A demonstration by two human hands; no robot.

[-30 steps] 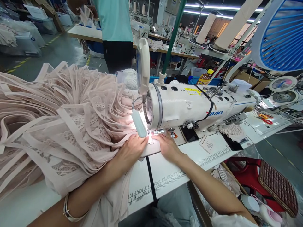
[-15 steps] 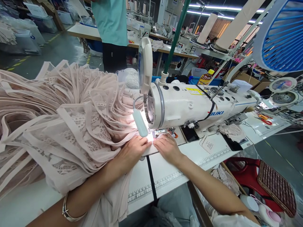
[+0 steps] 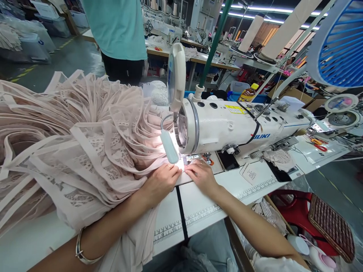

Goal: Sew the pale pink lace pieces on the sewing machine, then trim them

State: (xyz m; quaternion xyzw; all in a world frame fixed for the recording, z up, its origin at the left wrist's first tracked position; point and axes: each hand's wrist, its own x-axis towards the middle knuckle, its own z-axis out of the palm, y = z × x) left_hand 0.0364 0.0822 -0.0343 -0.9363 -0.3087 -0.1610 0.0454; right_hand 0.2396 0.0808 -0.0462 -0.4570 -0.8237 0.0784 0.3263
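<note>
My left hand [image 3: 160, 180] lies on the edge of a big heap of pale pink lace fabric [image 3: 73, 143], fingers bent and pressing a piece toward the needle of a white sewing machine [image 3: 235, 126]. My right hand [image 3: 200, 174] rests on the other side of the needle, fingertips pinching the same small piece of fabric under the presser foot. A small lamp [image 3: 169, 146] shines on the spot, so the piece itself is washed out. A bracelet sits on my left wrist.
The white table [image 3: 204, 209] carries a printed ruler and a black strip. A person in a teal shirt [image 3: 119, 26] stands behind the heap. A blue fan [image 3: 337, 41] hangs at upper right. A red stool [image 3: 297, 211] and a woven mat stand at lower right.
My hands have drawn closer together at the needle and shifted slightly right. The person in teal has moved nearer and to the left.
</note>
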